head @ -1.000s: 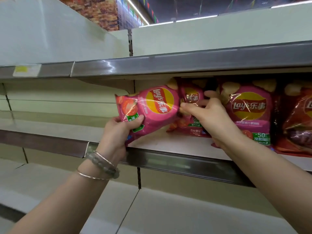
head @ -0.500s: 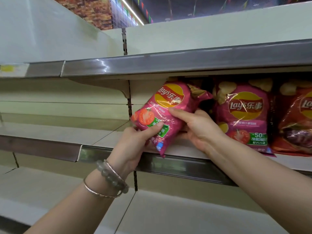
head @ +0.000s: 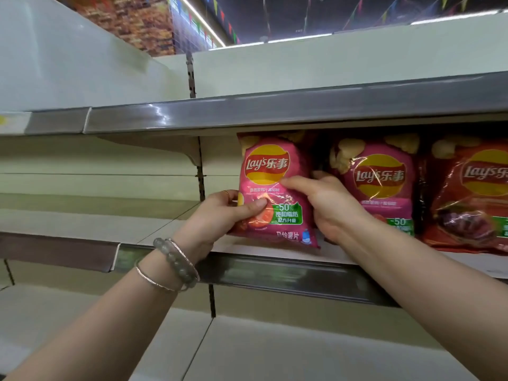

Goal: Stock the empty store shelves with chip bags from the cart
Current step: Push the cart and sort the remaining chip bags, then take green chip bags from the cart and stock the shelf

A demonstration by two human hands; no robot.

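Holding 1 pink chip bag (head: 270, 171) on the shelf (head: 154, 229), my left grip (head: 220, 213) and right grip (head: 330, 204) pinch its edges; likely light, crushable.

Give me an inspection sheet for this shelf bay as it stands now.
Surface: middle shelf, pale with a grey front rail.
Job's things: held pink bag upright, bottom edge at the shelf; second pink bag and red bag stand to its right.
Clutter: nothing seen.
Hands: left hand and right hand both grip the held pink bag, thumbs on its front.
Cables: nothing seen.
Surroundings: upper shelf above; bunting overhead.
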